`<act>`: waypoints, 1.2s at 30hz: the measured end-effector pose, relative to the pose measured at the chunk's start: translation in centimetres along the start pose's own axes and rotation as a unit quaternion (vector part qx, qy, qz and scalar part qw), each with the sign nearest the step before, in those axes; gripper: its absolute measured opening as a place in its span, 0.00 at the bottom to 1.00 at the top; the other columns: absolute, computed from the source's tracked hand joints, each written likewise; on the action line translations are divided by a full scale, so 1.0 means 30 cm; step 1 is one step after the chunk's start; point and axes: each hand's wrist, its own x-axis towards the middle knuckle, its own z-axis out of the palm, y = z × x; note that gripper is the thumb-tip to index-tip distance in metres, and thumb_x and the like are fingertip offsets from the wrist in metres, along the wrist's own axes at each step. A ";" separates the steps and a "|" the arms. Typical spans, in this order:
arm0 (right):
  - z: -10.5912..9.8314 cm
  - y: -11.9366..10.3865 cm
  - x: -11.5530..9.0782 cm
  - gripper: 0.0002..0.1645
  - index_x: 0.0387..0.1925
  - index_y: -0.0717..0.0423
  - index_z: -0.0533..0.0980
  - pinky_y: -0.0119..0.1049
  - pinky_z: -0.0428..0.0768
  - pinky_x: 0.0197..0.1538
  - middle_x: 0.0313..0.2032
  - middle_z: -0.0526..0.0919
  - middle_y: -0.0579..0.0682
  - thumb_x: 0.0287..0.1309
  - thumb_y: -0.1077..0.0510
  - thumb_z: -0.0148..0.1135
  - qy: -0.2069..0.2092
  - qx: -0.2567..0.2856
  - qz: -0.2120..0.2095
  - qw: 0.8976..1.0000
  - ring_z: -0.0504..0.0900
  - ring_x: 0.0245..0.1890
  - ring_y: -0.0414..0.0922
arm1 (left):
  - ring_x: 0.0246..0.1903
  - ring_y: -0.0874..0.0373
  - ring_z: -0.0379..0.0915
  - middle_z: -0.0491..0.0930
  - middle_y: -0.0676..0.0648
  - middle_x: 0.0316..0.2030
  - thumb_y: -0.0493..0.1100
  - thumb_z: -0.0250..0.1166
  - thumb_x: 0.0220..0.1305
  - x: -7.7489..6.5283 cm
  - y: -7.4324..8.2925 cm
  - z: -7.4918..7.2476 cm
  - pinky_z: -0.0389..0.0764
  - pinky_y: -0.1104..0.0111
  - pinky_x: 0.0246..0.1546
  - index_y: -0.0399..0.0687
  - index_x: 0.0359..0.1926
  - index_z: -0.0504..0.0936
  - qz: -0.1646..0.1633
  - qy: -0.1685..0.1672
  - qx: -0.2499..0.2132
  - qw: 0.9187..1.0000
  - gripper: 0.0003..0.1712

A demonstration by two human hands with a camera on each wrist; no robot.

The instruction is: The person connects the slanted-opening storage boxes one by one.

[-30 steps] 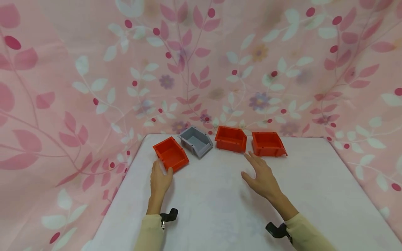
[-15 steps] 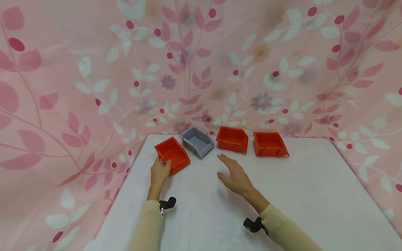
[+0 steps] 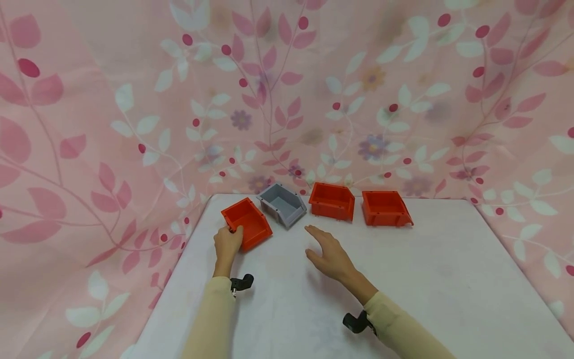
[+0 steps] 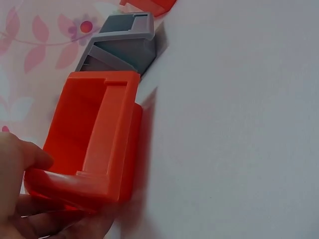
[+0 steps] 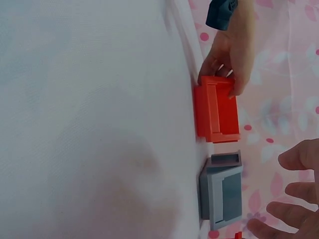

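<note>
My left hand (image 3: 227, 243) grips the side wall of the leftmost red storage bin (image 3: 251, 230). In the left wrist view its thumb lies inside the wall of the red bin (image 4: 79, 134) and the fingers are curled under the outside. The right hand (image 3: 331, 255) hovers over the table in front of the bins, fingers extended and holding nothing. In the right wrist view the fingers of that hand (image 5: 294, 199) show spread at the right edge. A grey storage bin (image 3: 283, 204) stands just right of the gripped bin.
Two more red bins stand toward the back of the white-covered table (image 3: 439, 269), a middle one (image 3: 333, 200) and a right one (image 3: 385, 208). Behind the table's back edge hangs a pink floral cloth (image 3: 287, 89). Each wrist wears a small black camera (image 3: 242, 282).
My left hand has moved forward and closed from a loose reach onto the left red bin's wall. The right hand has moved left, away from the middle red bin. The bins stay in place.
</note>
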 end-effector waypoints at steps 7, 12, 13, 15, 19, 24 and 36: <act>0.009 0.012 -0.002 0.39 0.76 0.54 0.67 0.59 0.68 0.70 0.73 0.70 0.53 0.66 0.60 0.68 -0.004 0.004 0.007 1.000 0.68 0.72 0.56 | 0.27 0.47 0.76 0.82 0.38 0.30 0.45 0.60 0.70 -0.013 0.012 -0.006 0.80 0.63 0.25 0.34 0.31 0.81 -0.003 -0.006 0.000 1.000 0.17; 0.013 0.018 -0.007 0.38 0.76 0.54 0.67 0.59 0.67 0.70 0.73 0.70 0.53 0.67 0.59 0.67 -0.011 0.011 0.019 1.000 0.67 0.72 0.55 | 0.27 0.48 0.75 0.81 0.39 0.29 0.46 0.60 0.70 -0.036 0.011 -0.022 0.77 0.65 0.23 0.34 0.31 0.82 -0.004 -0.014 0.003 1.000 0.18; 0.013 0.018 -0.009 0.38 0.76 0.53 0.67 0.58 0.67 0.70 0.74 0.69 0.53 0.67 0.59 0.67 -0.014 0.012 0.024 1.000 0.67 0.73 0.55 | 0.27 0.48 0.76 0.81 0.39 0.29 0.46 0.60 0.70 -0.042 0.009 -0.026 0.77 0.65 0.23 0.34 0.32 0.83 -0.004 -0.016 0.004 1.000 0.18; 0.013 0.020 -0.015 0.39 0.76 0.52 0.67 0.58 0.68 0.70 0.74 0.69 0.52 0.67 0.58 0.67 -0.017 0.011 0.031 0.999 0.67 0.73 0.55 | 0.28 0.48 0.77 0.82 0.39 0.30 0.46 0.60 0.69 -0.055 0.007 -0.035 0.78 0.65 0.23 0.34 0.35 0.84 -0.002 -0.016 0.005 1.000 0.18; 0.009 0.028 -0.026 0.39 0.76 0.51 0.68 0.59 0.70 0.69 0.74 0.70 0.51 0.66 0.58 0.68 -0.009 0.001 0.033 0.999 0.68 0.72 0.55 | 0.29 0.47 0.78 0.84 0.38 0.33 0.46 0.59 0.69 -0.077 0.006 -0.052 0.80 0.64 0.23 0.33 0.39 0.87 0.009 -0.021 0.005 1.000 0.19; 0.000 0.032 -0.042 0.40 0.77 0.52 0.67 0.61 0.71 0.67 0.74 0.70 0.51 0.66 0.57 0.68 0.008 -0.009 0.023 1.000 0.69 0.71 0.55 | 0.28 0.47 0.78 0.84 0.39 0.31 0.45 0.59 0.69 -0.113 0.020 -0.071 0.80 0.63 0.23 0.34 0.40 0.87 0.030 -0.027 0.009 0.999 0.18; -0.039 0.027 -0.103 0.40 0.77 0.52 0.66 0.62 0.71 0.67 0.73 0.70 0.52 0.66 0.56 0.68 0.038 -0.016 -0.002 0.999 0.70 0.70 0.56 | 0.33 0.46 0.84 0.87 0.38 0.38 0.42 0.61 0.69 -0.267 0.103 -0.067 0.88 0.54 0.34 0.33 0.47 0.88 0.071 -0.051 -0.017 0.996 0.17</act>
